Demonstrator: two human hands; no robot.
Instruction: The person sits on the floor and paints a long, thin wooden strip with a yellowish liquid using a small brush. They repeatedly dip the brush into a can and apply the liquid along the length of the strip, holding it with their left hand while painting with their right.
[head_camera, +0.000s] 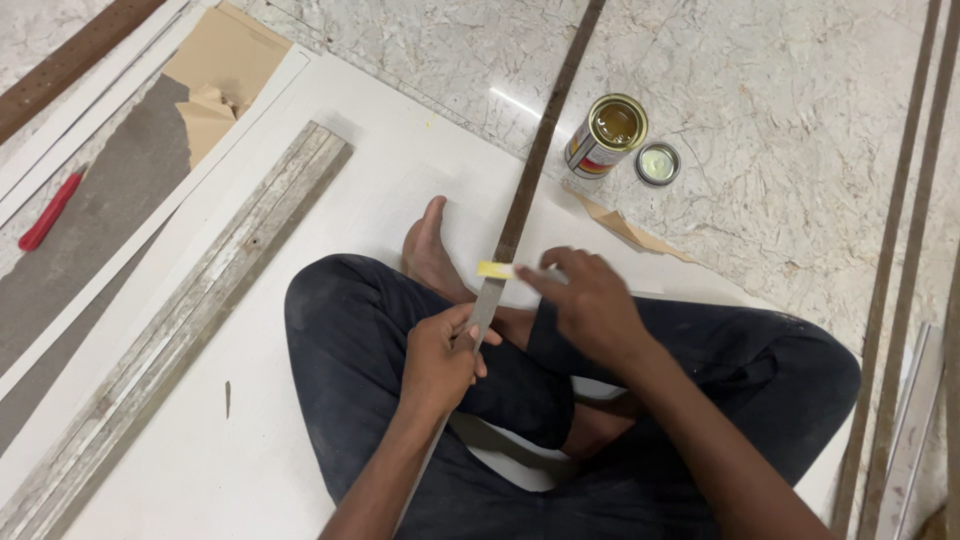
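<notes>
Brown on its far length and grey near the body, a long narrow strip (530, 170) is gripped by the left hand (440, 362), whose fingers are closed round its near end above the crossed legs. At one o'clock from that hand, a small yellow piece (494, 270) is pressed onto the strip by the extended fingertips of the right hand (590, 300). An open tin (606, 135) and its lid (657, 163) are seen on the marble floor (780, 150) at twelve o'clock of the right hand, well apart.

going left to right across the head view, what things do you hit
red-handled tool → torn brown paper → weathered wooden plank → left hand → yellow spreader → right hand → open tin can → can lid → two thin strips
</notes>
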